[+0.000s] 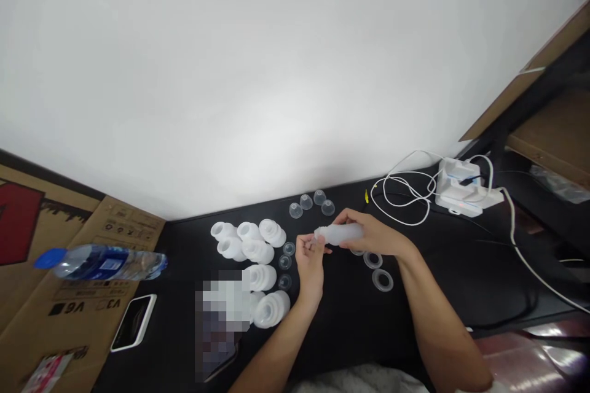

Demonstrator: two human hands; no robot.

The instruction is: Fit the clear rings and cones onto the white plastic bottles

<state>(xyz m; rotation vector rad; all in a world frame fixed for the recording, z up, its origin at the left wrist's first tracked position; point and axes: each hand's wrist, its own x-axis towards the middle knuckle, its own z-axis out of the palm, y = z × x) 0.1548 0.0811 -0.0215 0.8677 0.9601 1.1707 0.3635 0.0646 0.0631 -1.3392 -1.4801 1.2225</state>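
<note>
A translucent white plastic bottle (342,234) lies sideways between my hands above the black table. My right hand (364,232) is wrapped around its wider end. At the narrow end, the thumb and fingers of my left hand (310,258) close on the neck; any small part there is too hidden to make out. Several similar white bottles (259,251) stand left of my left hand, some with open mouths and some with stepped tops. Small clear caps (284,263) lie beside them. Clear domes (306,201) sit beyond my hands, and flat clear rings (382,280) lie below my right hand.
A water bottle with a blue cap (110,262) lies at the left by a cardboard box (87,307). Near it is a white-edged phone (134,322). A white power strip (461,187) with looped cables (405,179) sits at the right, before the white wall (295,73).
</note>
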